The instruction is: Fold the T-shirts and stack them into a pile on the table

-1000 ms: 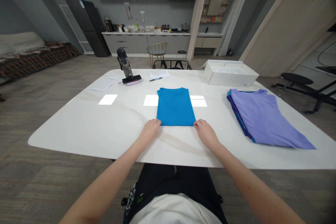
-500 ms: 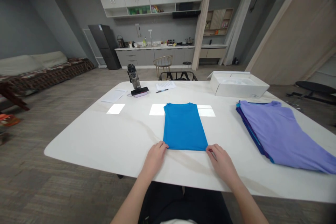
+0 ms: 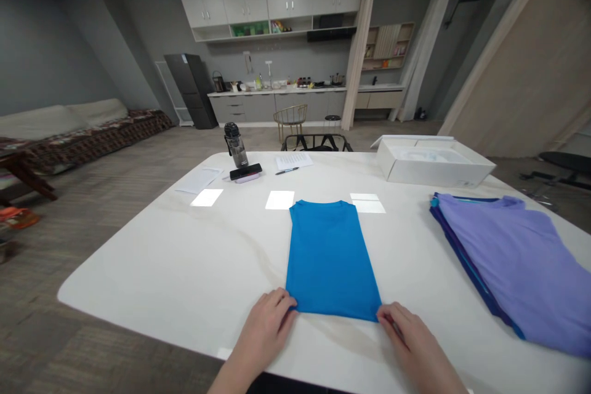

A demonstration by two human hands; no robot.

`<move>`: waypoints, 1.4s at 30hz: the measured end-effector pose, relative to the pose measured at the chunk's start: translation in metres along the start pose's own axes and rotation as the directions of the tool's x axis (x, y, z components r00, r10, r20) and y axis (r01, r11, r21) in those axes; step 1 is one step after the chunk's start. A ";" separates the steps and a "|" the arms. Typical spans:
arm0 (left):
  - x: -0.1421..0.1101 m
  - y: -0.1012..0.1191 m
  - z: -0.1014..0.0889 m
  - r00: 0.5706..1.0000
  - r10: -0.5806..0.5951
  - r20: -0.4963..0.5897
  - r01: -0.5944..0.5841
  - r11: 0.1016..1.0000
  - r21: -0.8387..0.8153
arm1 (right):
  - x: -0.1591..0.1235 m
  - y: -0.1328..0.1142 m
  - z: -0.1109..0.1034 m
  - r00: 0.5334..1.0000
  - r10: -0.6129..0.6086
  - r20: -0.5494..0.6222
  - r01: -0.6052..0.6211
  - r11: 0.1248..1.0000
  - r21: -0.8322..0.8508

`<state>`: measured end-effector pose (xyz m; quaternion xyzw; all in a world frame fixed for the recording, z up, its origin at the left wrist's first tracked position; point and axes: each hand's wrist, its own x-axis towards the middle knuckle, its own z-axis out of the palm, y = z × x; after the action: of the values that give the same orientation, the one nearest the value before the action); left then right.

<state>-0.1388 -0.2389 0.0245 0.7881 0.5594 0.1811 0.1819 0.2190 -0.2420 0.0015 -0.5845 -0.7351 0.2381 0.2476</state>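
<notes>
A blue shirt, folded to a narrow panel with its neckline at the far end, lies flat on the white table. My left hand pinches its near left corner between thumb and fingers. At the near right corner, my right hand grips the cloth the same way. The near edge runs fairly straight between both hands. Off to the right lies a stack of clothes, a purple shirt on top and darker blue ones showing beneath.
An open white box stands at the back right. Toward the back left are a dark water bottle, a black case, papers and a pen. A chair stands behind the far edge.
Both hands and the shirt's near edge sit lower in view, closer to me. The shirt looks longer, and the whole scene has shifted downward as the camera moved.
</notes>
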 end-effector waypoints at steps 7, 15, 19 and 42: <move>0.080 -0.011 -0.030 0.992 -0.123 0.000 0.116 0.938 0.327 | 0.100 -0.004 -0.029 1.000 0.008 0.022 -0.006 0.996 -0.094; 0.223 -0.043 -0.039 0.968 -0.240 -0.075 0.250 0.889 0.384 | 0.269 0.015 -0.039 0.991 0.136 0.020 -0.118 0.917 -0.380; 0.279 -0.055 -0.042 0.916 -0.401 0.023 0.385 0.894 0.227 | 0.319 0.023 -0.037 0.975 0.198 0.102 -0.152 0.925 -0.348; 0.275 -0.029 -0.041 0.990 -0.055 -0.126 0.033 0.985 -0.169 | 0.259 -0.008 -0.056 0.999 0.034 -0.031 -0.041 0.961 -0.272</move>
<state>-0.0977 0.0342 0.0687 0.7440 0.5702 0.2745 0.2142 0.1990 0.0125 0.0714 -0.6297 -0.7465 0.1316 0.1699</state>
